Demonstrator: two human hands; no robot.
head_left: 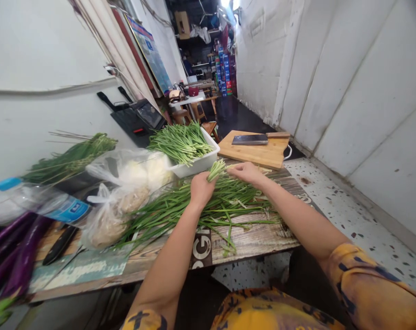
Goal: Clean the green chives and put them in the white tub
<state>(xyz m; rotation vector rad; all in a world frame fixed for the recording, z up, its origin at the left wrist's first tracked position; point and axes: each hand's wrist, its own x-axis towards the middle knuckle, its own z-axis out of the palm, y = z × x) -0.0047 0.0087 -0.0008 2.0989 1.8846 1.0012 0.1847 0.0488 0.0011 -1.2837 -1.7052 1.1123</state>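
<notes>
My left hand (200,189) is wrapped round a small bunch of garlic chives (216,170), whose pale cut ends stick up past the thumb. Just right of those ends, my right hand (249,173) is closed in a pinch, with a thin pale bit of chive at its fingertips. Beneath both hands a loose spread of long green garlic chives (173,206) covers the middle of the wooden table (252,236). Behind my left hand stands a white plastic tub (198,165), heaped with more chives (180,142), their pale ends toward me.
A cutting board (228,149) bearing a cleaver (251,139) lies at the back right. Leftward are plastic bags (111,220) of vegetables, a water bottle (63,206), purple eggplants (25,256) and a black-handled knife (59,245). A white wall (366,91) runs along the right.
</notes>
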